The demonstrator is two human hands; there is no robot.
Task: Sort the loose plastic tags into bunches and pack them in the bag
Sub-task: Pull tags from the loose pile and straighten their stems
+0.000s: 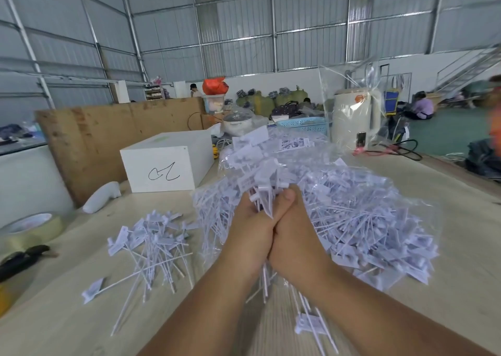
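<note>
Both hands are pressed together above the table, gripping one upright bunch of white plastic tags [264,184]; flag heads stick out above the fingers and thin stems hang below the wrists. My left hand [250,231] wraps the bunch from the left, my right hand [294,233] from the right. Behind and to the right lies a clear plastic bag [366,220] stuffed with tags. A loose pile of tags [151,244] lies on the table at the left, and a few stray tags [309,323] lie near my right forearm.
A white box [165,163] with a scribble stands behind the loose pile. A tape roll [29,228] and a black tool [21,260] lie at the left edge. A cream kettle [352,117], blue basket [301,125] and cables sit further back. People sit on the floor far right.
</note>
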